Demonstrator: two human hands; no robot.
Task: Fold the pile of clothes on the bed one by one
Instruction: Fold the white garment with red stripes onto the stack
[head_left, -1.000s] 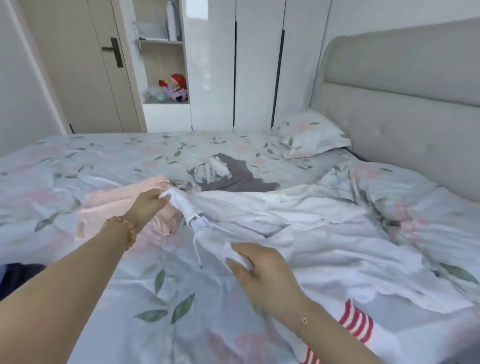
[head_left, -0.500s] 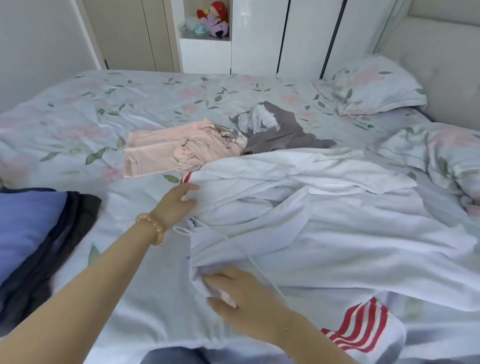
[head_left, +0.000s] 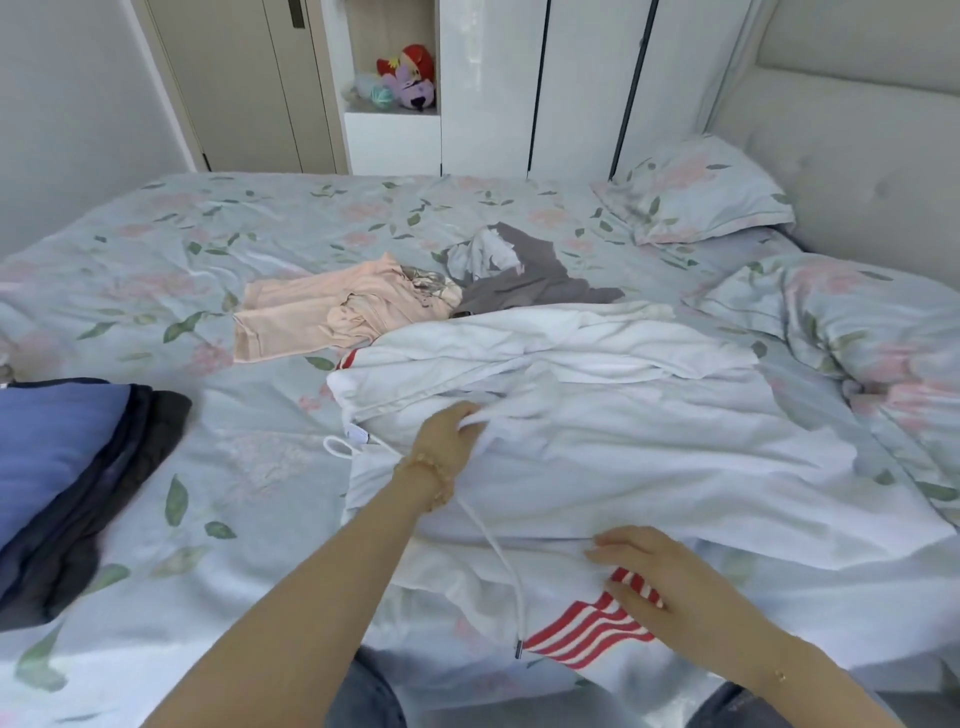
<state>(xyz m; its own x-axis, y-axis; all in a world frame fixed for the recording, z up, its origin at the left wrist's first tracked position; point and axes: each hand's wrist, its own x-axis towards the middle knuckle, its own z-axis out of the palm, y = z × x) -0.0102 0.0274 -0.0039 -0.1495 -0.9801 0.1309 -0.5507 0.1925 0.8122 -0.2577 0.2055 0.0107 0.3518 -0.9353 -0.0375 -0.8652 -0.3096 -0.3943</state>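
A large white hooded garment (head_left: 623, 457) with red-striped cuffs and a white drawstring lies spread and crumpled across the near right of the bed. My left hand (head_left: 449, 434) pinches a fold of its white cloth near the neck. Lower right, my right hand (head_left: 641, 564) rests with fingers apart on the garment beside a red-striped cuff (head_left: 592, 631). Behind it lie a crumpled pink garment (head_left: 322, 312) and a grey and white garment (head_left: 519, 273).
A stack of folded dark and blue clothes (head_left: 67, 478) sits at the left edge. The bed has a floral sheet (head_left: 234, 467), a pillow (head_left: 696, 192) and a bunched duvet (head_left: 857, 322) at the right. White wardrobes and a door stand behind.
My left hand has moved right from the garment's left edge onto its middle and gripped a fold. My right hand has slid right to the striped cuff. The view has tilted slightly.
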